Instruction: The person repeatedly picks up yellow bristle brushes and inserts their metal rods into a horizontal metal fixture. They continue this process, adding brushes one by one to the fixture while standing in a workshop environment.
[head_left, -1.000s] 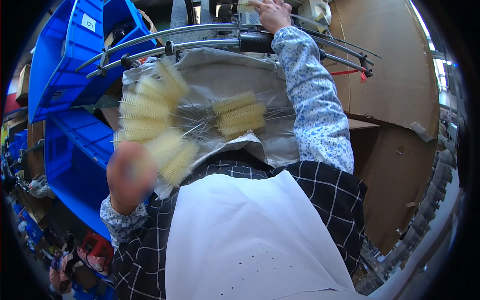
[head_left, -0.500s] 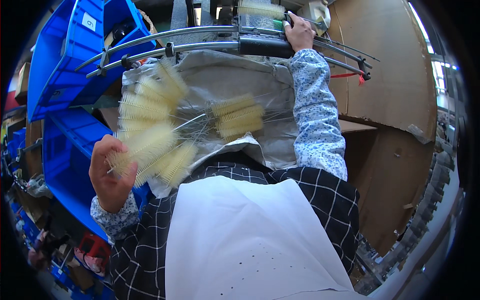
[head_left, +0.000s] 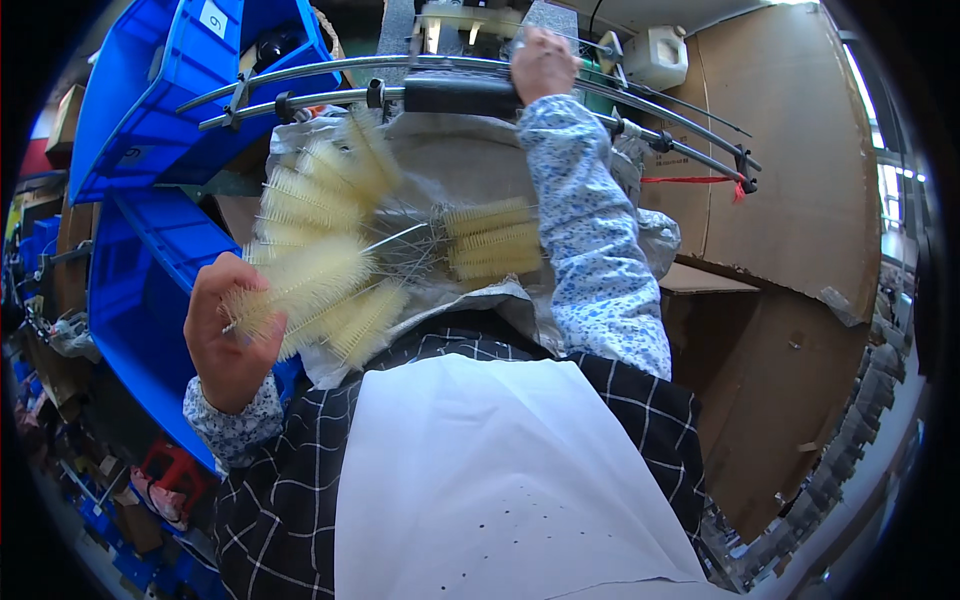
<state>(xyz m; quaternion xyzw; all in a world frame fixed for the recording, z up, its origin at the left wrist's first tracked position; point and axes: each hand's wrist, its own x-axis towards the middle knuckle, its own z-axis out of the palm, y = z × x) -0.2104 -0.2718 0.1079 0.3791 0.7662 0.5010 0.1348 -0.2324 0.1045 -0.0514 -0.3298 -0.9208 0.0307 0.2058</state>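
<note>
My left hand (head_left: 232,335) is closed on the bristle end of a pale yellow wire brush (head_left: 318,278); the brush's metal stem points up and to the right. More such brushes (head_left: 312,190) lie fanned out just beyond it. A smaller bundle of brushes (head_left: 495,240) rests on the grey cloth (head_left: 450,150), left of my right forearm. Up at the rails, my right hand (head_left: 545,65) is closed at the right end of a sliding carriage with a black roller (head_left: 462,95). Behind the carriage another pale brush (head_left: 470,15) shows, blurred, lying sideways.
Two curved metal rails (head_left: 330,98) cross the far side of the work area. Blue bins (head_left: 150,250) stand at the left. Large cardboard sheets (head_left: 780,150) rise at the right, with a white plastic jug (head_left: 662,55) beside them. A red ribbon (head_left: 690,180) hangs near the rail's end.
My right hand and the roller carriage have slid left along the rails. My left hand keeps its hold on the brush. The whole view has shifted slightly.
</note>
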